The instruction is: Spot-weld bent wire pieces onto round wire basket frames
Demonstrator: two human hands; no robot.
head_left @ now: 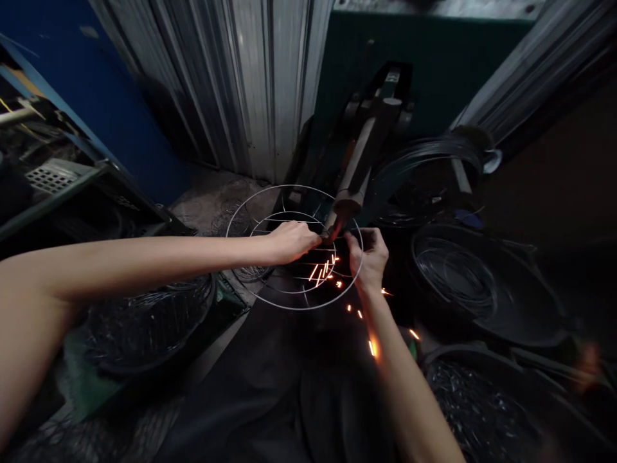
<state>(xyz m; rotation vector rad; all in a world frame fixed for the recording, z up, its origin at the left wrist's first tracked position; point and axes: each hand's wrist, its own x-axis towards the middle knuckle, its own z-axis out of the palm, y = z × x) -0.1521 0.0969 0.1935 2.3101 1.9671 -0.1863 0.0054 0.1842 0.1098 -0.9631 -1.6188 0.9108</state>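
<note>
A round wire grille [304,308], made of two concentric rings with straight cross wires and short spokes, lies level under the tip of a spot welder's electrode arm [357,161]. My left hand [293,242] reaches across the grille from the left, fingers closed on its wire right beside the electrode tip. On the other side, my right hand [370,257] pinches the grille near its right rim, thumb toward the tip. Orange sparks [324,269] spray down from the contact point past my right forearm. The exact wires under my fingertips are partly hidden.
A dark tub with coiled wire [453,276] stands at right, and a bin of short metal pieces [482,405] sits below it. At left are a container of wire parts [149,321] and a blue panel [96,96]. Corrugated sheet metal [250,83] rises behind.
</note>
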